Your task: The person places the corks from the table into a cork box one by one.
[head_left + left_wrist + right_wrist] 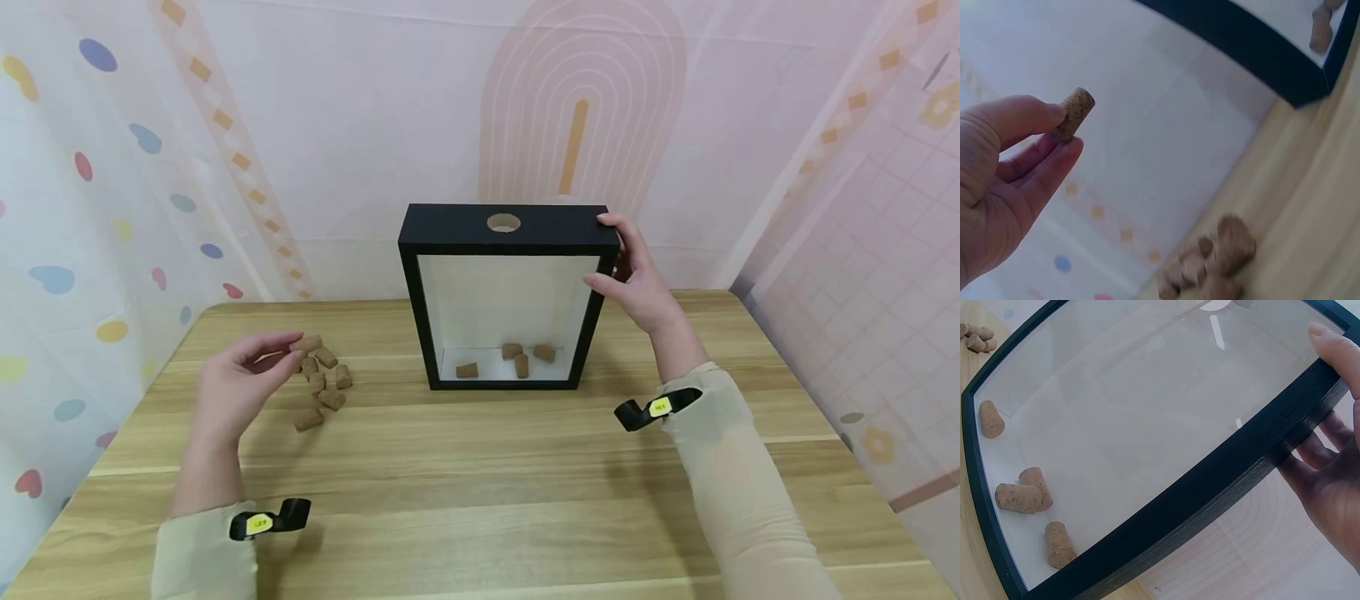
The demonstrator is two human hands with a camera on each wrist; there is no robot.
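A cork (pixel 1074 114) sits pinched in the left hand (pixel 238 385), up above the pile of corks (pixel 322 385) on the counter (pixel 480 500). The right hand (pixel 637 279) holds the black box (pixel 504 229) by its corner so it stays upright.

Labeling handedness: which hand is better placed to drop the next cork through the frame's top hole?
Left, probably. The left hand already pinches a cork. The right hand grips the black frame at its corner, beside the hole.
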